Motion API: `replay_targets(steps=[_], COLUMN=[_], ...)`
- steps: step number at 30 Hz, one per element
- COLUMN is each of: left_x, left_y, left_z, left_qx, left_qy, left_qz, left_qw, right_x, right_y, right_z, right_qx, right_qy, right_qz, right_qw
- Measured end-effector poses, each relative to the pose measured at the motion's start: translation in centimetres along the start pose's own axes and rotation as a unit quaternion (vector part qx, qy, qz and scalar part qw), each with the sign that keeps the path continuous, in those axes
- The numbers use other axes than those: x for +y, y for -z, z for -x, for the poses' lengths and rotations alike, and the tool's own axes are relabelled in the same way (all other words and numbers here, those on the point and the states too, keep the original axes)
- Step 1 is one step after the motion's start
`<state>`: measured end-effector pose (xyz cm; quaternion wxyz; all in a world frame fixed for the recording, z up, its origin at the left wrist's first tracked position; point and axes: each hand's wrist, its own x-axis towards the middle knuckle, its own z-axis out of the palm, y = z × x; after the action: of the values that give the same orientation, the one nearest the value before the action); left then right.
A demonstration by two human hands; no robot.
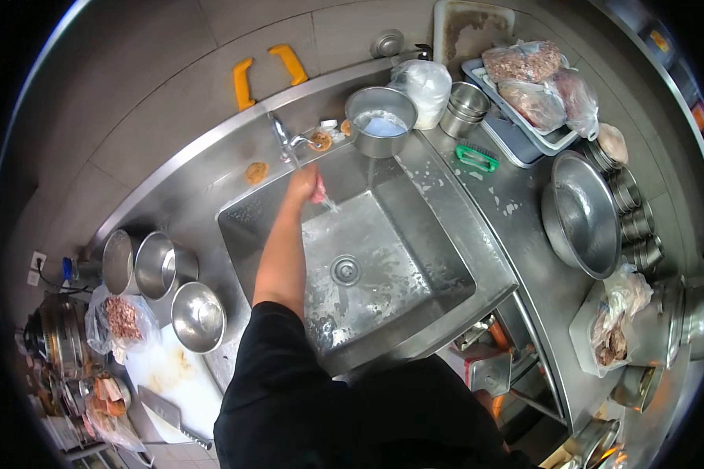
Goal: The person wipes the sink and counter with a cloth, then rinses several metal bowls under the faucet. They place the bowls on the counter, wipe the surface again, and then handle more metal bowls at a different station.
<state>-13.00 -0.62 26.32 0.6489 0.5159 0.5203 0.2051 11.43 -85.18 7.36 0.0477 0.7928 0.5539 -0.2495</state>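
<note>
My left hand (305,184) reaches over the far side of the steel sink (403,258), beneath the running faucet (283,139). Water splashes off it into the basin. Its fingers look curled, and whatever they may hold is hidden. Low at my right side, beside the black shirt, only a sliver of my right hand (485,400) shows; its fingers are out of sight. Near the faucet lie a round brownish scrubbing pad (256,173) and a second pad (321,141). A steel pot (381,122) with whitish liquid stands at the sink's far rim.
Steel pots (165,266) and a bowl (198,317) stand left, near a cleaver (161,408) on a white cutting board (203,402). To the right are a green brush (477,157), a large steel basin (580,215) and bagged meat (524,62) on stacked trays.
</note>
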Motion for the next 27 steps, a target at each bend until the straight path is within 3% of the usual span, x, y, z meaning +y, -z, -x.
replay_targets(steps=[1,3,4,5,6,7,9,10,12,14,15,17,18,19,20,21,23,24,25,26,27], left_x=[0.0,-1.1,-2.3,-3.6,-3.7,-3.7,-2.7,-2.2,-1.7,-1.8,-1.5,0.0,0.8,1.7,2.3,2.7,2.6,1.6,0.7,1.0,1.1], left_y=[-0.1,-0.2,-0.4,-0.3,0.0,0.1,-0.9,-1.2,-1.4,-1.1,-0.9,-0.1,0.4,0.7,1.0,1.8,4.9,7.3,10.1,12.4,14.7], left_z=[0.5,0.4,-0.2,-1.0,-1.1,-1.3,-0.7,-0.2,0.9,0.7,1.7,4.2,6.1,8.4,10.4,12.5,16.4,17.2,18.0,19.6,21.6], left_qx=[0.041,0.089,0.133,0.176,0.185,0.195,0.305,0.313,0.279,0.117,0.127,0.004,0.015,0.057,0.096,0.104,0.206,0.293,0.377,0.451,0.539], left_qy=[-0.040,-0.076,-0.173,-0.267,-0.265,-0.261,-0.138,-0.133,-0.220,-0.257,-0.251,-0.201,-0.196,-0.147,-0.093,-0.087,-0.121,-0.141,-0.161,-0.080,-0.102], left_qz=[-0.079,-0.154,-0.161,-0.168,-0.208,-0.207,-0.286,-0.287,-0.249,-0.187,-0.187,-0.154,-0.155,-0.264,-0.368,-0.367,-0.454,-0.452,-0.448,-0.472,-0.509], left_qw=[0.995,0.981,0.963,0.933,0.923,0.923,0.898,0.895,0.901,0.941,0.941,0.967,0.968,0.952,0.920,0.920,0.858,0.830,0.795,0.753,0.664], right_x=[0.6,2.1,2.3,1.2,1.4,1.7,3.1,3.0,2.2,0.4,0.4,1.6,3.3,4.4,4.5,4.1,1.7,-0.5,0.3,3.7,7.0], right_y=[-0.3,-0.7,-0.5,1.3,2.0,3.0,2.9,3.9,6.6,9.8,10.2,9.9,8.7,7.2,5.7,6.7,11.8,14.4,13.6,10.6,7.9], right_z=[0.0,-1.2,-1.7,-2.7,-3.7,-5.3,-8.7,-10.1,-13.5,-15.0,-15.4,-16.3,-16.3,-16.6,-17.3,-17.2,-15.8,-15.5,-15.8,-16.3,-17.0], right_qx=[-0.003,0.148,0.146,0.093,0.031,0.026,0.078,0.072,0.048,0.026,0.016,-0.034,-0.053,-0.072,-0.025,-0.032,-0.080,-0.134,-0.137,-0.145,-0.152], right_qy=[0.004,0.169,0.177,0.034,-0.112,-0.103,-0.080,-0.073,-0.230,-0.243,-0.262,-0.272,-0.232,-0.190,-0.245,-0.239,-0.154,-0.256,-0.253,-0.189,-0.125], right_qz=[0.004,0.081,0.084,-0.115,-0.305,-0.302,-0.330,-0.330,-0.548,-0.539,-0.533,-0.528,-0.632,-0.724,-0.514,-0.512,-0.360,-0.297,-0.296,-0.264,-0.230], right_qw=[1.000,0.971,0.970,0.988,0.945,0.947,0.937,0.938,0.803,0.806,0.805,0.804,0.738,0.659,0.821,0.825,0.917,0.910,0.911,0.935,0.953])
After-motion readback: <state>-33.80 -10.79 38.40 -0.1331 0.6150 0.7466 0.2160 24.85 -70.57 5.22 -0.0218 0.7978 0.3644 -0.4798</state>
